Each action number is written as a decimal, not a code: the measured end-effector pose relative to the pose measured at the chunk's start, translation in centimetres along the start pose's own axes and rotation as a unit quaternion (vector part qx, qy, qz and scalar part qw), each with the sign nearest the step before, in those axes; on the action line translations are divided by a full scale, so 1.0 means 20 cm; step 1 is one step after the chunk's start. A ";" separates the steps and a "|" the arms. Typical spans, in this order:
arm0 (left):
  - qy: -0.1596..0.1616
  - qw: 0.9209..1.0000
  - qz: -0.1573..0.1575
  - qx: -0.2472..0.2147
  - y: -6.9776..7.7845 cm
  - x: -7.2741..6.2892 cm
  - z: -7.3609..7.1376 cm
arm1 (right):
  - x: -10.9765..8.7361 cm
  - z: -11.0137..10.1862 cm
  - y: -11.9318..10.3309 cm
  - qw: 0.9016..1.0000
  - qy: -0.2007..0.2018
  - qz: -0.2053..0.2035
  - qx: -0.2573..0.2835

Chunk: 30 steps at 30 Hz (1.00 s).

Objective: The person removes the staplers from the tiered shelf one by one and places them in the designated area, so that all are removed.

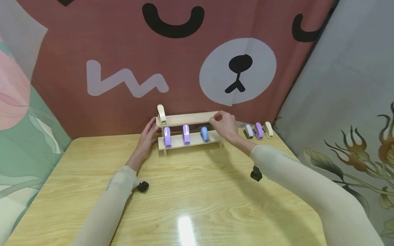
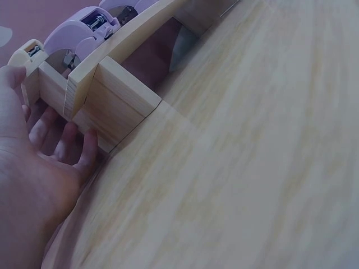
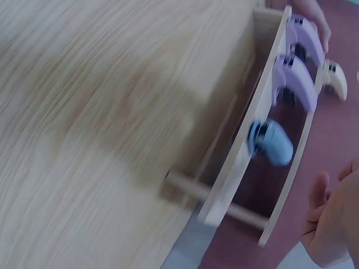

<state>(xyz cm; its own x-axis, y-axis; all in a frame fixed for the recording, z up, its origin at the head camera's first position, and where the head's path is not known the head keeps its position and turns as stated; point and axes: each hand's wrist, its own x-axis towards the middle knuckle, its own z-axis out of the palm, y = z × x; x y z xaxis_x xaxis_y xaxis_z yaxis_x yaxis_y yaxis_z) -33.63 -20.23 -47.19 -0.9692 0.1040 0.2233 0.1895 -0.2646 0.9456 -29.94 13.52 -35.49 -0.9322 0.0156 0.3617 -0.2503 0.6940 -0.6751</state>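
Observation:
A two-tier wooden rack (image 1: 191, 118) stands at the back of the table. My left hand (image 1: 147, 138) holds its left end; in the left wrist view the thumb is by the upper board and the fingers curl against the side panel (image 2: 115, 103). A cream mini stapler (image 1: 161, 114) stands at the upper tier's left end. Two purple staplers (image 1: 186, 134) and a blue stapler (image 1: 204, 134) stand on the lower tier. My right hand (image 1: 226, 126) is at the upper tier's right end, fingers loosely bent; in the right wrist view they show nothing held, a gap from the board.
Right of the rack, a grey stapler (image 1: 248, 132), a purple stapler (image 1: 258, 131) and a cream stapler (image 1: 268, 130) stand in a row on the wooden table (image 1: 154, 212). A bear-print curtain (image 1: 123, 112) hangs right behind the rack.

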 end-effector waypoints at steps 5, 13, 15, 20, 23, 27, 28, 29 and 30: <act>0.002 1.000 -0.005 -0.014 0.01 0.00 -0.01 | -0.01 0.14 -0.13 1.000 -0.013 -0.024 0.002; -0.006 1.000 -0.005 -0.015 0.00 0.00 -0.01 | -0.01 0.33 -0.30 0.999 -0.031 -0.037 0.015; -0.006 1.000 -0.003 -0.018 0.00 0.00 -0.01 | 0.00 0.38 -0.34 0.999 -0.034 -0.039 0.017; -0.007 1.000 0.000 -0.017 -0.01 0.01 -0.01 | 0.03 0.49 -0.41 0.998 -0.039 -0.041 0.011; -0.008 1.000 0.001 -0.014 -0.01 0.01 -0.01 | 0.05 0.55 -0.44 0.998 -0.049 -0.042 0.004; -0.008 1.000 0.004 -0.014 -0.02 0.01 -0.02 | 0.07 0.61 -0.48 0.997 -0.059 -0.046 -0.022; -0.007 1.000 0.005 -0.013 -0.02 0.01 -0.02 | 0.07 0.62 -0.49 0.997 -0.060 -0.046 -0.030; -0.007 1.000 0.004 -0.014 -0.02 0.01 -0.02 | 0.08 0.63 -0.49 0.996 -0.060 -0.046 -0.037; -0.008 1.000 0.004 -0.013 -0.02 0.01 -0.02 | 0.08 0.64 -0.50 0.996 -0.061 -0.045 -0.041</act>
<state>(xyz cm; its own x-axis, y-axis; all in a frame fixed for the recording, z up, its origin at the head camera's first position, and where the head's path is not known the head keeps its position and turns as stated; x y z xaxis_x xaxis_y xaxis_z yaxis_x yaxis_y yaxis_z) -34.04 -20.49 -47.58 -0.9652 0.1162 0.2343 0.1925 -0.2905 0.9373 -32.29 -2.60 -36.41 -0.9328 -0.1332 0.3349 -0.3171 0.7450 -0.5869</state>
